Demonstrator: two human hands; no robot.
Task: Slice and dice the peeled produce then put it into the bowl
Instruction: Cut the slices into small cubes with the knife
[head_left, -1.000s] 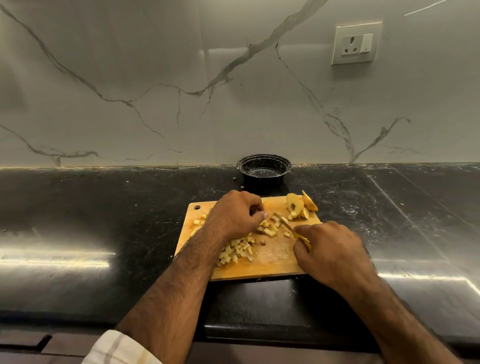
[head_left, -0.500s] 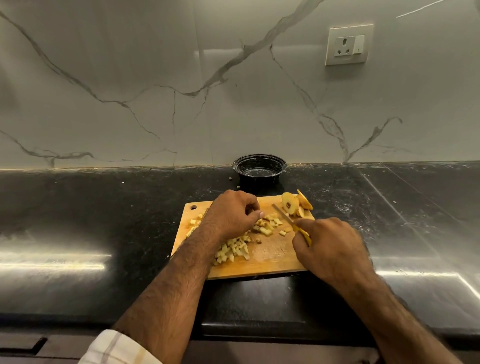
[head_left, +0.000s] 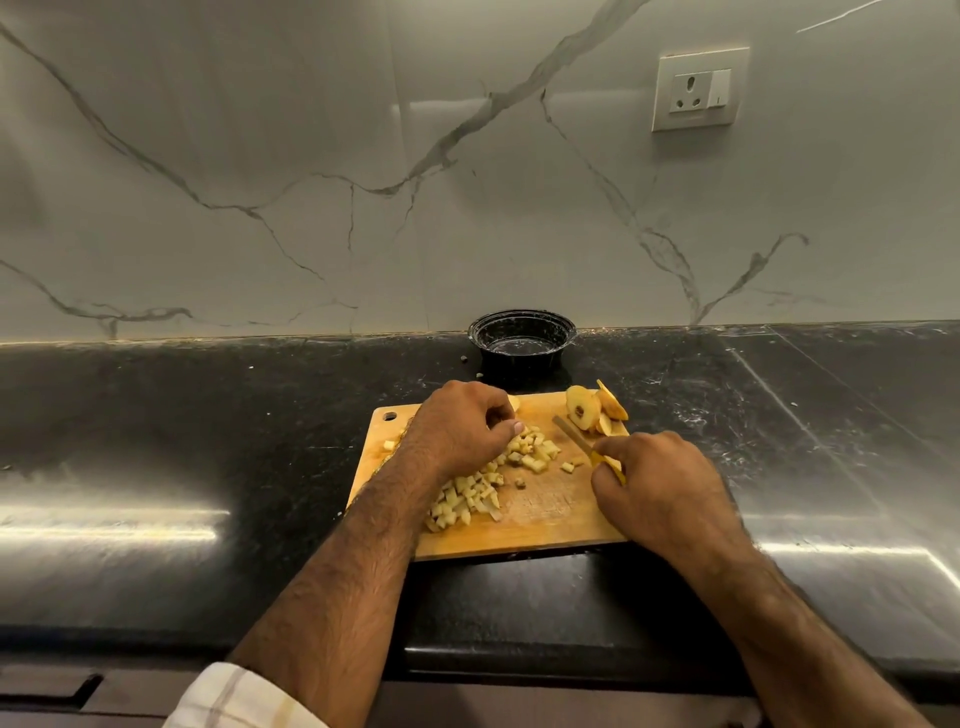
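lying in a loose heap at the centre of the frame, small pale diced pieces (head_left: 483, 488) cover the middle of a wooden cutting board (head_left: 545, 525), with a few uncut round slices (head_left: 592, 413) at its upper right corner. the left hand (head_left: 462, 431) curls over the heap, fingertips on the cubes. the right hand (head_left: 654, 488) grips a yellow-handled knife (head_left: 576, 439), blade angled toward the slices. the cubes look light, moist and probably slippery, so best scooped together rather than pinched. an empty black bowl (head_left: 522, 340) sits just above the board on the dark counter (head_left: 208, 426)
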